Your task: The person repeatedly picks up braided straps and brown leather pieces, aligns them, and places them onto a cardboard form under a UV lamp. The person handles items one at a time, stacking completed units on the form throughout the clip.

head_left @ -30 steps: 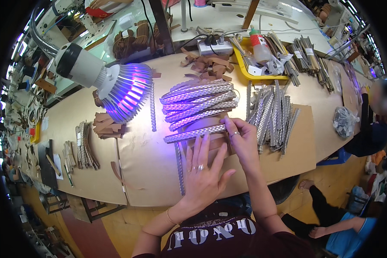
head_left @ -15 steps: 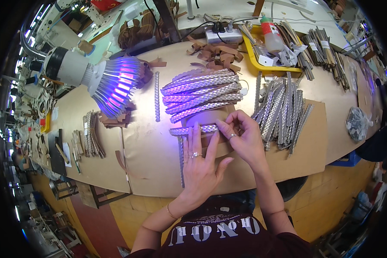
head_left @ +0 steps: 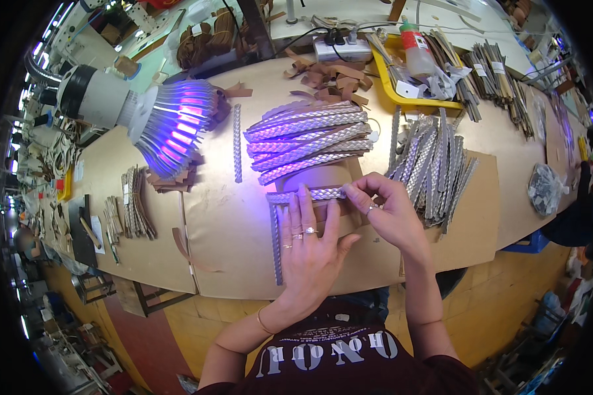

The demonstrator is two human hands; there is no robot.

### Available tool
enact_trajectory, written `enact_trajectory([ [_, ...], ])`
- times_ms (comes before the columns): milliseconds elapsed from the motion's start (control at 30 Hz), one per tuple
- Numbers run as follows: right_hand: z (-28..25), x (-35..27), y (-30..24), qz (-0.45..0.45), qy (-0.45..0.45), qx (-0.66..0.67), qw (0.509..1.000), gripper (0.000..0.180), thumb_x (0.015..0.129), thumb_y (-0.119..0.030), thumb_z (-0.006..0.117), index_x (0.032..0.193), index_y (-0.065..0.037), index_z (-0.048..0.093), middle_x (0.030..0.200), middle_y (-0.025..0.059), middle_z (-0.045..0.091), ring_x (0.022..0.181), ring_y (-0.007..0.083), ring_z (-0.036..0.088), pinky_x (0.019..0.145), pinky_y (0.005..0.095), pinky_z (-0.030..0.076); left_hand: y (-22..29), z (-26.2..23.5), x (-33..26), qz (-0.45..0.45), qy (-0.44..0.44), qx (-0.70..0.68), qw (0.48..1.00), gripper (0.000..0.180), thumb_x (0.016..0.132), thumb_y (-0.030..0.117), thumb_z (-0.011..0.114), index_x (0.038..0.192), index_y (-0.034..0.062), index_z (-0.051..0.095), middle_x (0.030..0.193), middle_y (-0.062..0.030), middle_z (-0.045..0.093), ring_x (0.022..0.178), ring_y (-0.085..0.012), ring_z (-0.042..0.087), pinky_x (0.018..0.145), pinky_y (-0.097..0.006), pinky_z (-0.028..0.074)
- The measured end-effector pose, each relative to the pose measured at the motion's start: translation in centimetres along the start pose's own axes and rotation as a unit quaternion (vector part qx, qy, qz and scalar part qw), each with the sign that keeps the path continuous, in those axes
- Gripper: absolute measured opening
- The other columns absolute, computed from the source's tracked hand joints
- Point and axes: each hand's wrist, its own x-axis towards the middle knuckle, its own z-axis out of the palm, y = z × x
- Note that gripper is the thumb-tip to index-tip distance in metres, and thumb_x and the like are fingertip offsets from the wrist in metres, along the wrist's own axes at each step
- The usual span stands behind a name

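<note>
A braided silvery strip (head_left: 324,195) lies crosswise in front of me on a brown block-like form (head_left: 317,176). My left hand (head_left: 308,255) rests with its fingers stretched out, fingertips pressing on the strip's middle. At the strip's right end, my right hand (head_left: 394,214) pinches the tip between thumb and fingers. Another braided strip (head_left: 276,247) runs lengthwise by my left hand, its top close to the held strip's left end. Just beyond lies a pile of similar braided strips (head_left: 306,135).
A ribbed lamp (head_left: 174,128) glows purple at left. To the right, more braided strips (head_left: 435,164) lie on cardboard (head_left: 484,217). Brown scraps (head_left: 329,78) and a yellow tray (head_left: 392,92) holding a bottle (head_left: 416,52) sit at the back. A single strip (head_left: 237,145) lies left of the pile.
My right hand has shifted to the right, still pinching the strip's end. The strip has moved slightly right and lies straighter. My left hand has slid a little right.
</note>
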Motion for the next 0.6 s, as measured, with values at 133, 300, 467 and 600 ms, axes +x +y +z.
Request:
enact_trajectory([
  [133,0.6,0.5,-0.1,0.007,-0.005,-0.021,1.0,0.023,0.093,-0.022,0.068,0.092,0.001,0.067,0.079,0.0005,0.066,0.074,0.0054,0.056,0.065,0.0215,0.044,-0.3,0.2,0.1,0.009,0.009,0.006,1.0,0.059,0.086,0.049,0.063,0.13,0.0109,0.057,0.144,-0.031,0.04,0.13,-0.0452,0.045,0.108,-0.053,0.037],
  [300,-0.1,0.5,-1.5,0.013,-0.021,-0.12,0.992,0.024,0.092,-0.023,0.069,0.089,0.001,0.067,0.073,-0.0011,0.062,0.066,0.004,0.049,0.059,0.0218,0.04,-0.1,0.5,0.1,0.011,0.011,0.019,1.0,0.06,0.081,0.048,0.068,0.128,0.0119,0.058,0.143,-0.0315,0.041,0.129,-0.0456,0.045,0.108,-0.053,0.037],
  [467,0.2,0.8,-2.5,-0.059,0.0,-0.111,0.992,0.025,0.092,-0.024,0.069,0.086,0.0,0.066,0.07,-0.0025,0.059,0.061,0.0034,0.043,0.054,0.0224,0.036,0.0,0.6,0.2,0.009,0.021,0.018,1.0,0.061,0.079,0.046,0.071,0.128,0.0119,0.058,0.142,-0.0333,0.042,0.129,-0.046,0.046,0.108,-0.053,0.037],
  [600,0.3,0.6,-3.2,-0.079,-0.007,-0.121,0.989,0.027,0.093,-0.026,0.067,0.087,0.0,0.066,0.07,-0.0021,0.059,0.062,0.0038,0.045,0.055,0.0225,0.037,-0.1,0.6,0.1,-0.009,0.017,-0.033,0.999,0.065,0.078,0.044,0.073,0.132,0.0117,0.056,0.143,-0.0358,0.037,0.13,-0.0471,0.044,0.109,-0.054,0.036],
])
